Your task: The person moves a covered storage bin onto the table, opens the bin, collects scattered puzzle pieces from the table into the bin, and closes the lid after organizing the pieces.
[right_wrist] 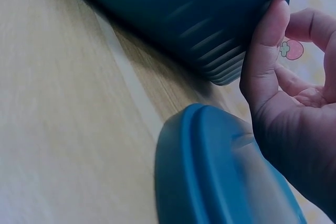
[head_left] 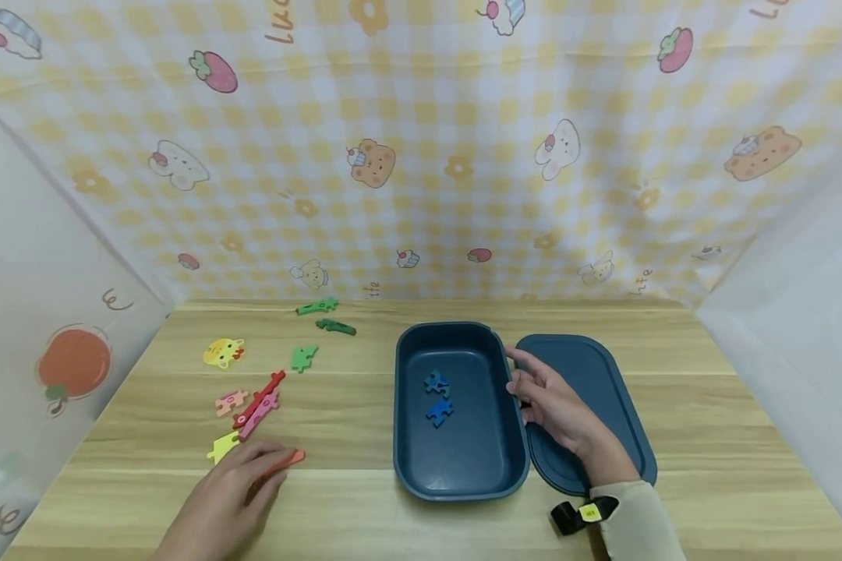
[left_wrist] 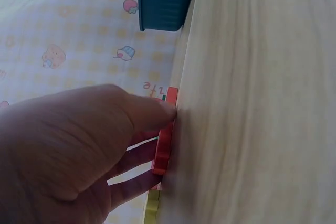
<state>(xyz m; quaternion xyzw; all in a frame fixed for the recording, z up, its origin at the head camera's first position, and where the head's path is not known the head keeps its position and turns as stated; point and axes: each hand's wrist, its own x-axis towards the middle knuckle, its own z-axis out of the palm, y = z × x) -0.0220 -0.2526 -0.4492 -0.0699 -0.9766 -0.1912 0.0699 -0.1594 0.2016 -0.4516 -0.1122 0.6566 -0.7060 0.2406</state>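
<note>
My left hand (head_left: 235,487) is low over the left side of the table, pinching an orange-red puzzle piece (head_left: 284,461) between thumb and fingers. In the left wrist view this piece (left_wrist: 165,140) stands on edge close to the wood. My right hand (head_left: 557,409) holds the right rim of a dark blue box (head_left: 401,421), its thumb tip at the rim. Inside lie two blue puzzle pieces (head_left: 438,411). Beside the left hand are a yellow piece (head_left: 223,446), a pink-magenta piece (head_left: 260,414), a red piece (head_left: 258,400) and a light pink piece (head_left: 231,402).
The box's lid (head_left: 578,358) lies flat right of it, under my right forearm. Farther back on the left are a yellow animal-face piece (head_left: 223,353) and several green pieces (head_left: 303,358). A checked cloth (head_left: 421,218) hangs behind the table.
</note>
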